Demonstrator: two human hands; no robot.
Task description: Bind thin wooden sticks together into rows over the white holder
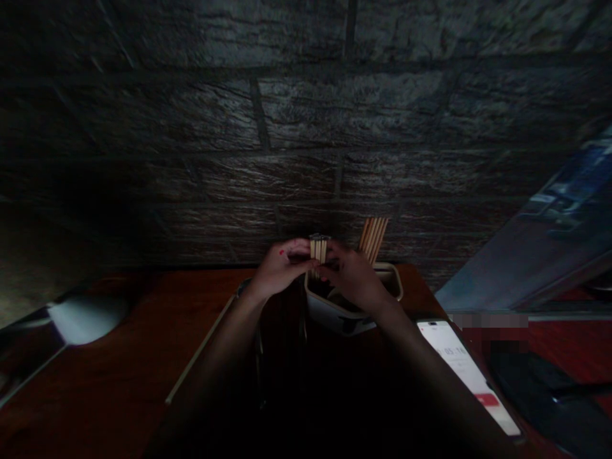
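My left hand [281, 268] and my right hand [352, 275] meet above a white rectangular holder [394, 280] at the back of the dark red table. Between their fingertips stands a small bundle of wooden chopsticks [318, 248], gripped from both sides and held upright. A second bunch of wooden chopsticks [373, 237] leans out of the holder's far right corner, just behind my right hand. The scene is dim and the holder's inside is mostly hidden by my right hand.
A lit phone [466, 373] lies flat at the right, by my right forearm. A single long stick [197, 354] lies on the table [119, 376] left of my left arm. A pale rounded object [81, 317] sits far left. A stone wall [306, 127] rises behind.
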